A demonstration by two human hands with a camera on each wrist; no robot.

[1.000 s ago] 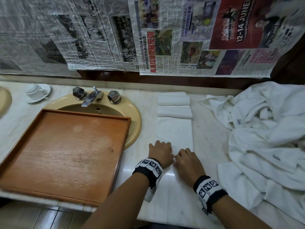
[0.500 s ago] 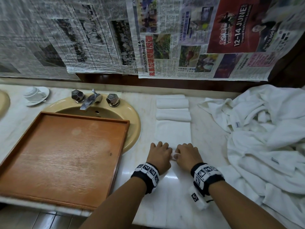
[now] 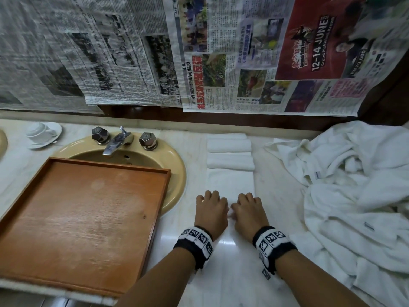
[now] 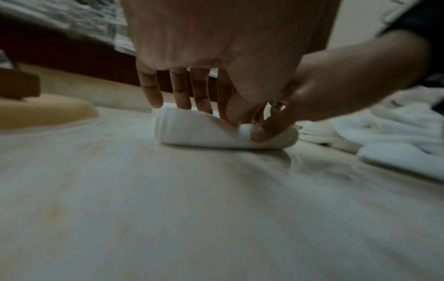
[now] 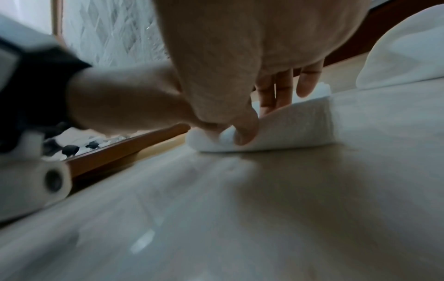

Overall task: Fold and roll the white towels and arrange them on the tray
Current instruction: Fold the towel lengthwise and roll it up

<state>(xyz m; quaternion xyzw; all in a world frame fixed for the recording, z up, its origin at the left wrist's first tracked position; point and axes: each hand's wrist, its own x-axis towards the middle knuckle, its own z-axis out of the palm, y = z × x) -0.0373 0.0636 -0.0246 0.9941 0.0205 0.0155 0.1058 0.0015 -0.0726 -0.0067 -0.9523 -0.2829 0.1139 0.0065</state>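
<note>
Both hands sit side by side on the near end of a folded white towel (image 3: 230, 182) laid flat on the marble counter (image 3: 232, 280), just right of the sink (image 3: 177, 165). The left hand (image 3: 211, 210) has its fingers (image 4: 180, 91) spread over the top of the rolled end and the thumb tucked under the fold, so it clamps the roll; the right hand (image 3: 247, 212) does the same, fingers (image 5: 283, 89) together on top and thumb pressed into the roll's middle. Beyond the flat part, two finished rolls (image 3: 230, 152) lie one behind the other, touching, against the back of the counter. The wooden tray (image 3: 84, 218) rests to the left, its far corner over the sink, with nothing in it. A heap of loose white towels (image 3: 354, 196) is piled on the right. Far left, a cup (image 3: 37, 130) stands on a saucer (image 3: 52, 138). Newspaper (image 3: 199, 52) hangs along the wall above.
</note>
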